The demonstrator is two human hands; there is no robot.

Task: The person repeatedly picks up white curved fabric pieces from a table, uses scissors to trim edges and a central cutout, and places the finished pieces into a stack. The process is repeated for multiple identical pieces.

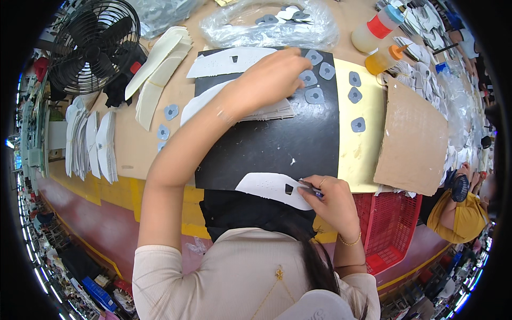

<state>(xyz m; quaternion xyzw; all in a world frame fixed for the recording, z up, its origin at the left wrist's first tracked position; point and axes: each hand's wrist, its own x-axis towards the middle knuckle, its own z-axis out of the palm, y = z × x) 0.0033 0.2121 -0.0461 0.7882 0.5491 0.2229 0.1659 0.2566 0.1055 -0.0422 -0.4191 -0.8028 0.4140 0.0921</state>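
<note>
My left hand [274,77] reaches across the black mat [256,149], its fingers curled over the right end of a white cut piece [213,65]. Whatever its fingertips pinch is hidden. Beneath the wrist lies a stack of white pieces [274,113], partly covered by my forearm. At the mat's near edge my right hand [335,202] grips another white piece [266,186], which has a dark cutout and small dots. A slim dark-blue tool [316,193], perhaps a pen or small cutter, sits between the same fingers. Grey rounded patches [314,96] lie just right of my left hand.
More grey patches [354,95] rest on a yellow sheet [360,154] beside brown cardboard [410,133]. Two bottles [385,57] stand at the far right, and a plastic bag [266,26] behind the mat. Left are a black fan [93,53] and bundled white pieces [106,146]. A red crate [384,229] sits below.
</note>
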